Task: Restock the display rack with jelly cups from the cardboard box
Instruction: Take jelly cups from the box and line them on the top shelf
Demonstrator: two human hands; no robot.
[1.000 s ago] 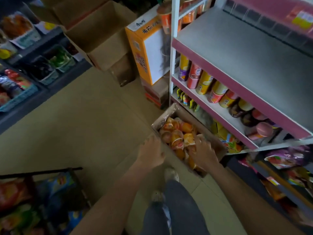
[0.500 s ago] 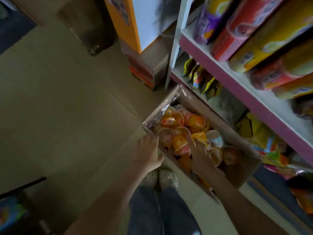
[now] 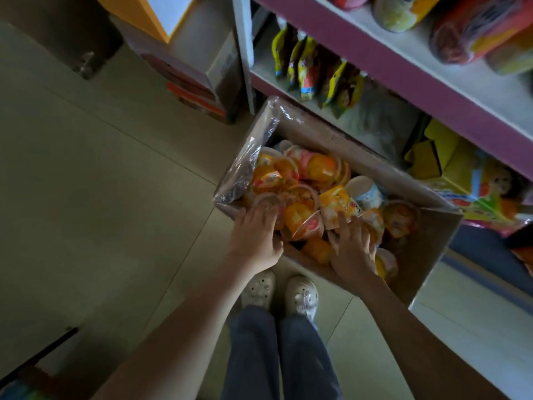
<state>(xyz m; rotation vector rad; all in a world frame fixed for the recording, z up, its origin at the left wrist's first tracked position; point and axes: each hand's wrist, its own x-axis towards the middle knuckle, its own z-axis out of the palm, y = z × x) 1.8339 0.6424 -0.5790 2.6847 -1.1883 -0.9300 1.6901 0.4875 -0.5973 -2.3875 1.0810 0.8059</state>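
The box (image 3: 427,241), beside the rack (image 3: 403,79), was full of jelly cups (image 3: 320,168), their labels too blurred to read. The left hand (image 3: 253,235) covered a cup (image 3: 268,201) at the box's near left corner; its grip could not be told. The right hand (image 3: 353,249) lay spread-fingered on cups by the near edge.
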